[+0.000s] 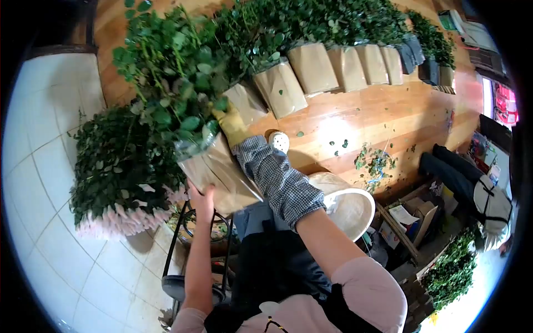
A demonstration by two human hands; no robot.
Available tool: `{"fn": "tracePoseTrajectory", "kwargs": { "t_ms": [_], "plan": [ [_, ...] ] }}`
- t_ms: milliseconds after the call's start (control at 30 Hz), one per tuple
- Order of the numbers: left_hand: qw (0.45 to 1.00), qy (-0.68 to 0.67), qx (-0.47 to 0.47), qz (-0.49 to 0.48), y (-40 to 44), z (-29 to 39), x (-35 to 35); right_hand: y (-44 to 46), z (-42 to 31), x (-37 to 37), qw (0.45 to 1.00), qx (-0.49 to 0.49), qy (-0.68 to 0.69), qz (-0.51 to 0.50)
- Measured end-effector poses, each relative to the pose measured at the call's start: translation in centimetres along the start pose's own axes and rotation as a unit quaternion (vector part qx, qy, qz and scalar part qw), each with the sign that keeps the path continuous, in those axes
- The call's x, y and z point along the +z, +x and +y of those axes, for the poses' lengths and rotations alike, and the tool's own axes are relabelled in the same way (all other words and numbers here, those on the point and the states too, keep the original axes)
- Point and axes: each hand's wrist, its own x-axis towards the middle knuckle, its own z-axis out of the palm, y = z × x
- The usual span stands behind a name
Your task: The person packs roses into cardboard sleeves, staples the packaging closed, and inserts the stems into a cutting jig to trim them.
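A bundle of leafy green stems point(177, 72) comes out of a brown paper wrapper point(219, 175), which tilts in front of my body. My bare left hand point(201, 201) grips the wrapper's lower left side, thumb on the front and the other fingers partly hidden behind. My right hand point(230, 123), in a yellow glove with a checked sleeve cover, closes on the bundle where the leaves meet the paper; its fingertips are partly covered by leaves. Left of the bundle lies a big heap of leafy stems with pale pink ends point(122, 219).
Several paper-wrapped bundles point(312, 67) stand in a row along the wooden floor point(316, 125). A white bucket point(355, 213) is by my right side. Leaf scraps point(375, 161) litter the floor. Under my left arm is a black metal stand point(172, 244). Another person's dark-clothed legs point(452, 166) show at right.
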Motion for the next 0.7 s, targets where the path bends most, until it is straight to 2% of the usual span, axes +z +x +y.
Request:
{"fn": "tracePoseTrajectory", "kwargs": {
  "t_ms": [33,67,100,167,200,233,267,300,333,367,400,433,500,533,567,600,633,667,700],
  "plan": [
    [1.0,-0.025,-0.006,-0.01,3.0,-1.3,1.1,1.0,-1.5,0.6,0.991,-0.05,-0.112,0.043],
    [0.991,-0.131,0.011,-0.022,5.6,-2.0,3.2,2.0,-2.1,-0.3,0.987,-0.078,-0.11,0.083],
    [0.981,-0.192,-0.018,-0.039,8.2,-2.0,5.7,2.7,-2.0,-1.9,0.981,-0.105,-0.11,0.122],
    [0.974,-0.207,0.046,-0.078,15.8,-7.9,12.0,2.2,-1.6,-5.8,0.964,-0.139,-0.106,0.2],
    [0.973,-0.211,0.053,-0.081,17.7,-5.8,15.4,1.8,-0.2,-8.6,0.945,-0.17,-0.149,0.235],
    [0.982,-0.138,0.082,-0.101,19.7,-4.5,18.0,0.1,-1.3,-11.3,0.974,-0.123,-0.05,0.185],
    [0.981,-0.103,0.064,-0.15,22.5,-5.5,20.9,-1.7,-1.2,-14.3,0.969,-0.135,-0.121,0.167],
    [0.989,-0.018,-0.07,-0.13,23.9,-4.8,23.5,-4.4,-2.1,-16.1,0.97,-0.051,-0.128,0.199],
    [0.982,-0.127,-0.053,-0.133,24.5,-3.1,24.2,-6.8,-2.4,-18.4,0.966,-0.022,-0.154,0.209],
    [0.983,-0.112,-0.036,-0.139,26.2,-4.3,24.4,-9.4,-0.5,-22.0,0.959,-0.024,-0.188,0.21],
    [0.984,-0.082,-0.02,-0.154,25.9,-4.7,23.6,-12.2,-1.0,-23.4,0.949,0.043,-0.19,0.246],
    [0.985,-0.049,0.002,-0.164,25.9,-4.4,22.4,-15.4,-1.6,-24.5,0.957,0.058,-0.148,0.243],
    [0.978,-0.065,0.01,-0.196,24.3,-5.1,19.8,-21.3,-1.0,-27.5,0.935,0.127,-0.186,0.273],
    [0.982,-0.004,-0.067,-0.179,23.5,-6.9,18.7,-24.6,-0.3,-28.4,0.944,0.111,-0.137,0.278],
    [0.984,-0.015,-0.041,-0.171,21.9,-8.1,17.3,-27.5,-0.9,-28.6,0.94,0.121,-0.174,0.266],
    [0.98,-0.076,-0.065,-0.173,18.1,-4.9,15.4,-31.2,0.8,-30.5,0.944,0.154,-0.111,0.27],
    [0.986,-0.046,-0.024,-0.159,17.1,-8.7,14.5,-34.5,1.6,-31.5,0.934,0.209,-0.125,0.262],
    [0.981,-0.017,-0.023,-0.191,16.0,-11.5,12.9,-37.5,0.5,-29.7,0.925,0.219,-0.119,0.288],
    [0.974,0.011,-0.031,-0.224,12.5,-9.8,10.7,-40.7,0.3,-29.2,0.906,0.271,-0.147,0.289]
  ]
}}
